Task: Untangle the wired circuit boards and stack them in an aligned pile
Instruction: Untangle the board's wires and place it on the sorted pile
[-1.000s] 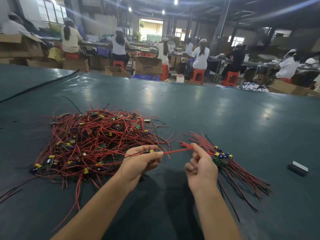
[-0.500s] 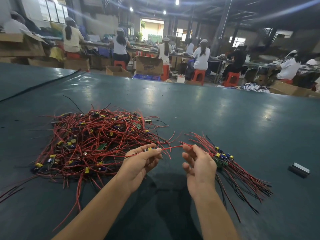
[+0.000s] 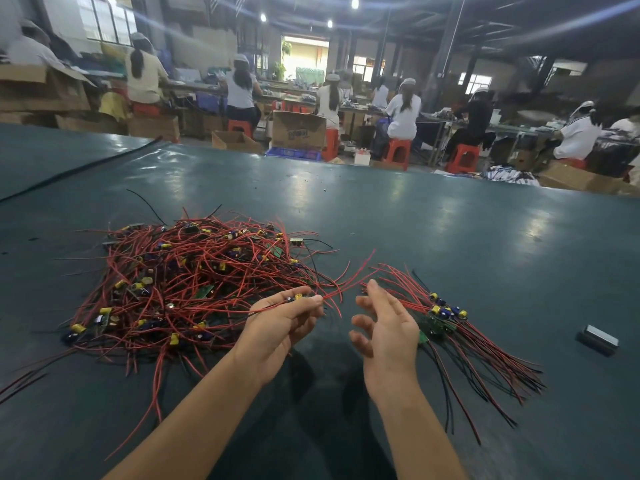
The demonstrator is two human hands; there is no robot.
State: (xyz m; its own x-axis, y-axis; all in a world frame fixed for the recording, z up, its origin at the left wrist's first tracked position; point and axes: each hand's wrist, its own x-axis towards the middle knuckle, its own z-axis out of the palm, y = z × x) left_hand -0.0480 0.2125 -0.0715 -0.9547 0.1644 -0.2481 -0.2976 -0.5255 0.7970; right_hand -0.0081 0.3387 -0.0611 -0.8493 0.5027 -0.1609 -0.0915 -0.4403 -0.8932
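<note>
A tangled heap of small circuit boards with red and black wires (image 3: 194, 282) lies on the dark green table (image 3: 415, 244), left of centre. My left hand (image 3: 280, 323) pinches one small board with yellow and blue parts (image 3: 295, 297) between thumb and fingers; its red wires trail off to the right. My right hand (image 3: 384, 327) hovers beside it with fingers spread and holds nothing. Just right of that hand lies an aligned pile of boards (image 3: 441, 315), its wires fanning toward the lower right.
A small dark block with a pale top (image 3: 597, 339) sits on the table at the right. A black cable (image 3: 79, 171) runs across the far left of the table. Beyond the far edge, several people sit on orange stools among cardboard boxes.
My right hand has let go of the red wire it pinched and opened its fingers. My left hand still holds the board, its wires now hanging loose.
</note>
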